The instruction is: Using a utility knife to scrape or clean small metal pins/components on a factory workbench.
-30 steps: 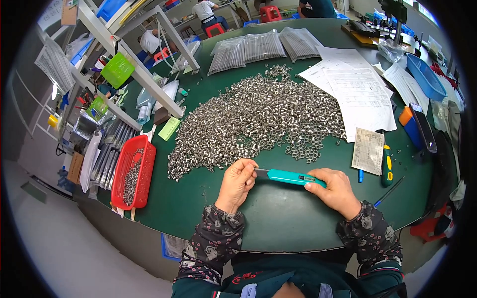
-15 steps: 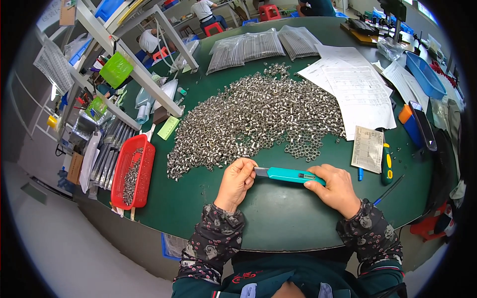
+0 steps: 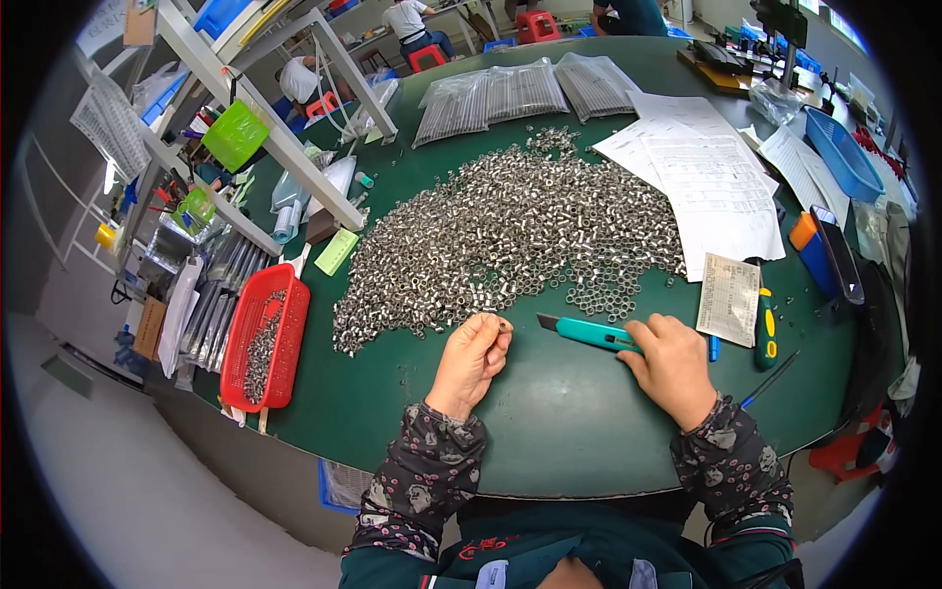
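My left hand [image 3: 469, 365] is closed, pinching a small metal ring [image 3: 503, 327] between thumb and fingertips; the fingers partly cover it. In my right hand [image 3: 671, 365] is a teal utility knife [image 3: 595, 334], its blade out and pointing left toward the ring. Blade and ring are apart, with a short gap of green tabletop between them. Beyond both hands spreads a wide heap of small silvery metal rings [image 3: 510, 231], some lying on their sides and others showing their open ends.
A red plastic basket [image 3: 280, 393] with more rings stands left. Papers [image 3: 721, 211], a small printed card [image 3: 728, 299], a green-and-yellow handled tool [image 3: 765, 334], a pen [image 3: 770, 380] and a phone [image 3: 837, 255] lie right. Bagged metal rods [image 3: 525, 90] lie at the back. Shelf posts [image 3: 304, 177] rise left.
The knife has moved right, away from my left hand, and its blade has come clear of the fingertips. My left hand has stayed nearly in place.
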`<state>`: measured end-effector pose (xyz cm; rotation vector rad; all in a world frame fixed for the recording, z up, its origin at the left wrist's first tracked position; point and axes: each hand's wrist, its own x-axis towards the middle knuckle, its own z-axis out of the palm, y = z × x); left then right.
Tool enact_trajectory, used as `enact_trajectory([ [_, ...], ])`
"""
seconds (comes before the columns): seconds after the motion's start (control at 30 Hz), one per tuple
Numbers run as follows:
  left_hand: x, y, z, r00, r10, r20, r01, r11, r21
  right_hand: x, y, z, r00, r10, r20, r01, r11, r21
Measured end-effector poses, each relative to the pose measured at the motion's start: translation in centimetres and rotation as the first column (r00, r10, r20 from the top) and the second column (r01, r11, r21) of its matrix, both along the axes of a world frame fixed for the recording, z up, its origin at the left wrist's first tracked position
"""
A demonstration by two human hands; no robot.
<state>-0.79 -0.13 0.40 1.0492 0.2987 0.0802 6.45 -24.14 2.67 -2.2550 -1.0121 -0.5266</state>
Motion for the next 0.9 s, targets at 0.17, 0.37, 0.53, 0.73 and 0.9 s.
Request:
enact_trajectory([
  [0.17, 0.1, 0.1, 0.0, 1.0, -0.006, 0.022, 0.006, 1.0, -0.011, 0.0, -0.1, 0.9, 0.995, -0.023, 0.096, 0.019, 0.999, 0.049],
  [0.37, 0.1, 0.0, 0.2, 0.995, -0.071, 0.077, 0.074, 0.997, -0.036, 0.1, -0.2, 0.3, 0.997, -0.003, -0.079, 0.01, 0.996, 0.084],
  [0.53, 0.2, 0.0, -0.3, 0.99, -0.076, 0.117, 0.085, 0.994, -0.075, 0.0, -0.2, 0.0, 0.99, 0.002, -0.14, 0.016, 0.992, 0.125],
  [0.73, 0.0, 0.0, -0.4, 0.994, -0.055, 0.096, 0.065, 0.993, -0.098, 0.0, -0.2, 0.0, 0.987, 0.001, -0.158, 0.025, 0.987, 0.16],
  [0.9, 0.5, -1.1, 0.0, 0.998, 0.043, 0.054, -0.038, 0.995, -0.096, 0.6, -0.2, -0.3, 0.965, 0.026, -0.262, 0.052, 0.956, 0.287],
])
